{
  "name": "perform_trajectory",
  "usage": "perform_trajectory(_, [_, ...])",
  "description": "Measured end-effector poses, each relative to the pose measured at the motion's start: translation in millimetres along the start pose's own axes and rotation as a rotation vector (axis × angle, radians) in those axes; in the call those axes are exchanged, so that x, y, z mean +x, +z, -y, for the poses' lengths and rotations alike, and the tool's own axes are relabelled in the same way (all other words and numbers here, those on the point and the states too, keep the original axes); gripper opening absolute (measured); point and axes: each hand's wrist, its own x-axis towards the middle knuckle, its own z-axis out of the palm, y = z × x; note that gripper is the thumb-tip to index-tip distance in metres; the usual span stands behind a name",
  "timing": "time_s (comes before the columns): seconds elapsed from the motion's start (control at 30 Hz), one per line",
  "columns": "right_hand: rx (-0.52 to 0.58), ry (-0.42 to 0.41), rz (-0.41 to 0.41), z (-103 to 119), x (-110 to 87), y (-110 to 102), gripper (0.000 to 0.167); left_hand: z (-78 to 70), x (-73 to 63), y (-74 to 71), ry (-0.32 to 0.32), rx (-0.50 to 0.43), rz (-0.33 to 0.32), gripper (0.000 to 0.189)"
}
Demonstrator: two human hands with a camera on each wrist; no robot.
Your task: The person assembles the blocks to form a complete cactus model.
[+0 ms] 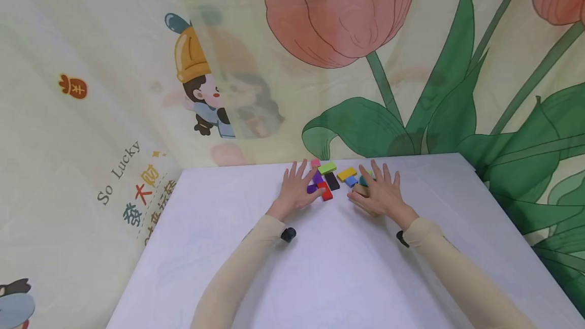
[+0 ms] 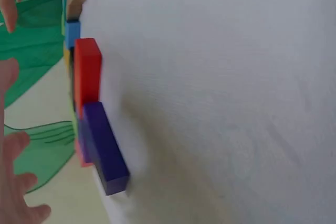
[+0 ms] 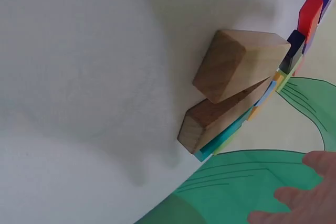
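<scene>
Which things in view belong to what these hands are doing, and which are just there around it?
Likely part of the job:
- left hand and right hand, fingers spread beside the blocks
- red block
- purple blocks
- black block
- yellow block
- wooden blocks
- blue block
- green block

Just surroundings:
- white tabletop
- printed backdrop

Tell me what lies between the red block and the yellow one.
In the head view, the black block lies between the red block and yellow block.
</scene>
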Motion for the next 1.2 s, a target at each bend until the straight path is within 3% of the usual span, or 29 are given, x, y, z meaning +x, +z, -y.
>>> perform_trajectory(0.1, [0.01, -0.019, -0.026, -1, -2.0, 2, 0.084, 2.8, 6.9, 4.9, 0.031, -0.015, 0.024, 0.073])
perform_trajectory(0.3, [0.011, -0.061, -0.097, -4, -4.8, 4, 0.049, 7.6, 19.8, 12.8, 0.074, -0.059, 0.066, 0.065])
perform_trajectory(0.43, [0.044, -0.05, -0.102, -7, -6.5, 4, 0.036, 10.5, 23.9, 18.1, 0.086, -0.051, 0.08, 0.062])
perform_trajectory(0.8, [0.153, 0.066, 0.027, -16, -6.6, 10, 0.03, 13.8, 25.1, 33.4, 0.099, -0.067, 0.072, 0.06])
perform_trajectory(1.2, [0.224, 0.103, 0.055, -29, 2.4, 13, 0.033, 8.3, 28.1, 38.1, 0.106, -0.084, 0.035, 0.06])
